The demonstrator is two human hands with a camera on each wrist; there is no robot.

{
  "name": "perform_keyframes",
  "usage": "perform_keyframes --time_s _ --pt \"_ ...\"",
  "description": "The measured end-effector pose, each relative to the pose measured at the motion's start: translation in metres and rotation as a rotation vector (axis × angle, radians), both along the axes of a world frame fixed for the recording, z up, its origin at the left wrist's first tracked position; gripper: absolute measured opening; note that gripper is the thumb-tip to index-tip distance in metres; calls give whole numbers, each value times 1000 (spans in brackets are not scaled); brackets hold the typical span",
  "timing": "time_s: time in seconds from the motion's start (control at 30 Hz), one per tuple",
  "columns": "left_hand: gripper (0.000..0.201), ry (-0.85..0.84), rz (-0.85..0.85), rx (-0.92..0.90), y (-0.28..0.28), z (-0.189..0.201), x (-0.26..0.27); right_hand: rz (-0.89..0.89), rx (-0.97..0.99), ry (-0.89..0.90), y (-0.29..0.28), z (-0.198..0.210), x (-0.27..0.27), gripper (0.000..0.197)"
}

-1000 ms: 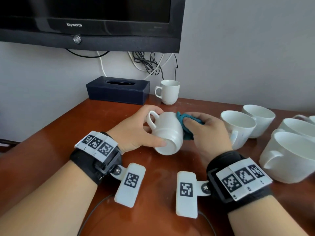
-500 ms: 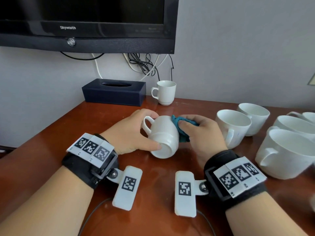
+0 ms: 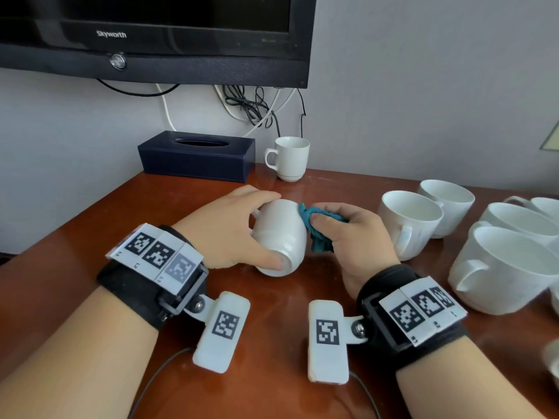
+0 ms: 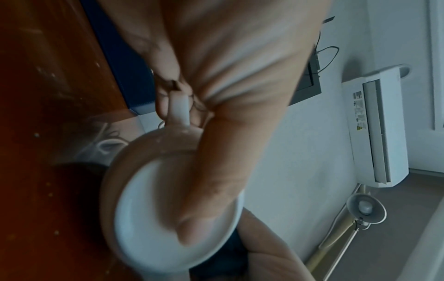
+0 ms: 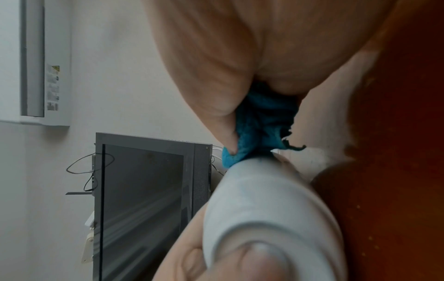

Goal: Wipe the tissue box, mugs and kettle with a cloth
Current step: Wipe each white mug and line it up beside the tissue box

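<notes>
The left hand [image 3: 230, 228] is gripping a white mug [image 3: 279, 237] tipped on its side over the near middle of the desk [image 3: 90, 225], thumb on its base. The right hand [image 3: 354, 237] is pinching a blue cloth [image 3: 314, 231] against the mug's right side. The tissue box [image 3: 196, 155] is sitting far left.

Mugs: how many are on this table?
7 clearly: held mug in left hand; one beside tissue box; five grouped right. More may be cut off.
</notes>
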State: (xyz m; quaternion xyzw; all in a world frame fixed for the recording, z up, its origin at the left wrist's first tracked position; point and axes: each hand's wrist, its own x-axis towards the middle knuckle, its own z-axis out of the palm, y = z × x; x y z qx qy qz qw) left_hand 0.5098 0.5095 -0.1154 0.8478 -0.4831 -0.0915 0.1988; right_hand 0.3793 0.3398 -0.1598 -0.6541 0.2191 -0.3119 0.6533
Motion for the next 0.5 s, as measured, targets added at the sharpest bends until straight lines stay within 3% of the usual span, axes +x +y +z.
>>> perform_keyframes --time_s 0.33,0.5 --pt "90 75 197 -259 -5 -9 4 155 -111 -104 4 6 -4 16" --pt "91 168 170 -300 -4 -13 5 159 -115 -121 4 5 -3 16"
